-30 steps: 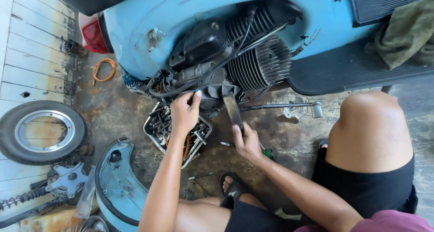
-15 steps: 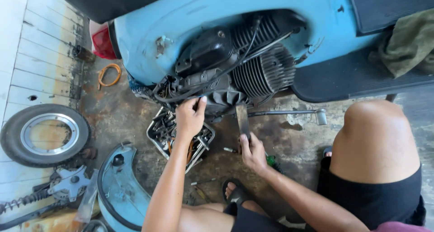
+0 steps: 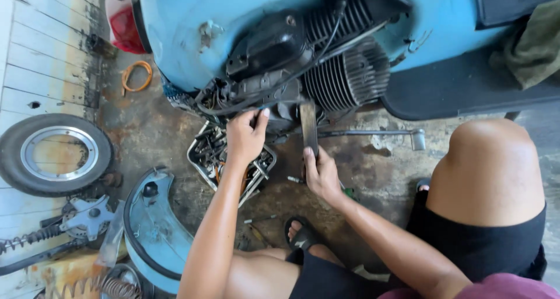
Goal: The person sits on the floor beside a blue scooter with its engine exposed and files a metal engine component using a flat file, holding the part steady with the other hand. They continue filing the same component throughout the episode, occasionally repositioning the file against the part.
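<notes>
We press our left hand (image 3: 245, 137), fingers curled, against the scooter engine (image 3: 291, 71), while our right hand (image 3: 321, 173) grips a flat metal tool (image 3: 308, 127).

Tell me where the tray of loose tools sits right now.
In the head view the tray of tools lies on the stained floor left of centre, under the scooter engine, partly hidden beneath the left hand, with the blue side panel below-left.

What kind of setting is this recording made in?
Probably a small scooter repair spot on a stained concrete floor: a blue scooter with its engine exposed, a loose wheel nearby, and a tray of tools under the left hand.
</notes>
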